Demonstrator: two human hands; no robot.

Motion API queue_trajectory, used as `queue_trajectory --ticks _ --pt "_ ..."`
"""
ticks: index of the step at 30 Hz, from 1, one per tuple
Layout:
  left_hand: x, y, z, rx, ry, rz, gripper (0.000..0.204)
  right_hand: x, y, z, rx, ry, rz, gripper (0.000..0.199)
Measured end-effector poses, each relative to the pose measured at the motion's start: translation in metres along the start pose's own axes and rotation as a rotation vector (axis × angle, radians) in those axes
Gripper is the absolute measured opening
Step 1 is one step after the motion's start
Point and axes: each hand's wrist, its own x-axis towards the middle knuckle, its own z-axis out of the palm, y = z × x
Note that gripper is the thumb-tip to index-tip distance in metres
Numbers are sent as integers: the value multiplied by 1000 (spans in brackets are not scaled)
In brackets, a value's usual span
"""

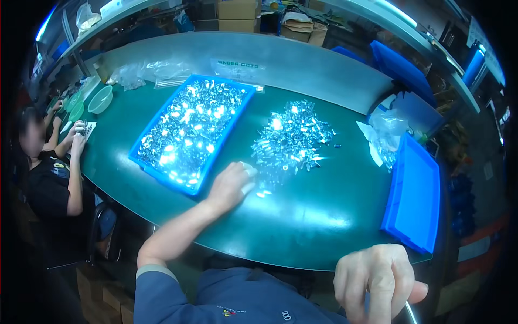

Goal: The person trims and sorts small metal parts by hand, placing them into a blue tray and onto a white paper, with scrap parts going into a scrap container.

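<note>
My left hand [232,186] rests low over the green tabletop [280,232], at the near left edge of a loose pile of small shiny metal parts [299,135]. Its fingers are curled together, with pale covers on some fingertips; what lies under them is hidden. A few parts beside the fingertips look smeared. Close to the camera at the lower right, my right hand [375,281] is closed, knuckles up, past the table's near edge. Its palm side is hidden, and a thin bright edge shows below the thumb. Left of the pile lies a blue tray [162,176] full of similar parts.
A second blue tray [415,194] lies at the table's right end, beside clear plastic bags [388,124]. Plastic bags [172,71] line the back panel [302,59]. At the far left, a co-worker [51,178] handles small parts near green bowls [101,99].
</note>
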Motion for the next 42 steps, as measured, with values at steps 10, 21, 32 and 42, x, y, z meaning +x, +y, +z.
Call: queue_trajectory --ticks 10,21,32,42 --pt "4 0 -7 -44 9 -12 30 20 7 -18 92 -62 0 43" --pt "3 0 -7 -35 26 6 24 17 6 -28 71 -122 7 46" --pt "2 -1 -4 -274 34 -103 19 -13 10 -52 48 -1 85 58" --pt "5 6 -14 -634 -32 -373 19 -131 87 -122 -876 1008 862 34"
